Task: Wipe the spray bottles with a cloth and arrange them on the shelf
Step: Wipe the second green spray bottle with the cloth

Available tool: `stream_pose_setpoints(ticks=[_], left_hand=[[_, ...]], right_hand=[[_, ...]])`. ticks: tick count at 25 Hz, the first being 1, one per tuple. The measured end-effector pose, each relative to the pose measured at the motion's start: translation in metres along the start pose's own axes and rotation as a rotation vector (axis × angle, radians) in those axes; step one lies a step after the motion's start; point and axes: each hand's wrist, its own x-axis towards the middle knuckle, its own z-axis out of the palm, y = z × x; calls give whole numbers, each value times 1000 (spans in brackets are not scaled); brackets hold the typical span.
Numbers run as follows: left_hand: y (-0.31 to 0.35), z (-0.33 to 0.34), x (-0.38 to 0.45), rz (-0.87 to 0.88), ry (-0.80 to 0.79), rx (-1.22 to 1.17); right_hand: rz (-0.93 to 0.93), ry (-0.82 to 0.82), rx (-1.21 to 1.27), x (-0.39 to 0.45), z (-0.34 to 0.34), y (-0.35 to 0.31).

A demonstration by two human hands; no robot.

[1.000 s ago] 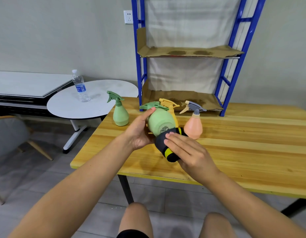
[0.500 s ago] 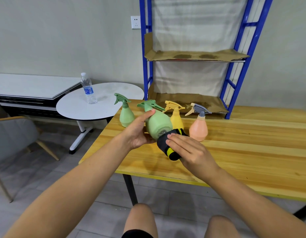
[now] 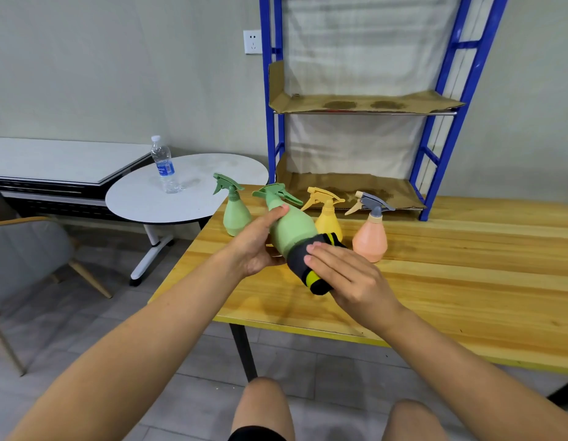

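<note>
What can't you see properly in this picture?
Head view only:
- Base of the held green spray bottle: wrapped in the dark cloth under the right hand.
- Left hand fingers: behind that bottle.
- Water bottle label: too small to read.
- Shelf top: cut off by the upper edge.
- How full the bottles are: opaque.

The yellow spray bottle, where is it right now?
In the head view the yellow spray bottle stands mid-table, between the pink bottle on its right and the tilted green bottle held in front of it.
</note>
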Motion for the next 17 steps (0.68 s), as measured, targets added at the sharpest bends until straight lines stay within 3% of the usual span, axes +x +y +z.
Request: stream_pose_setpoints(ticks=[3,6,11,17], left_hand=[[-6,0,3,-27,-14,-3],[-2,-7,2,-13,15,-49],[-3,-30,5,72,68,78],[-26,-88,35,203,273,304]], right_hand=[[-30,46,-4,17,-1,-8],[-39,-28,1,-1,13,1],[26,-107,2,-11,35,17],[86,-198,38,-5,54,22]])
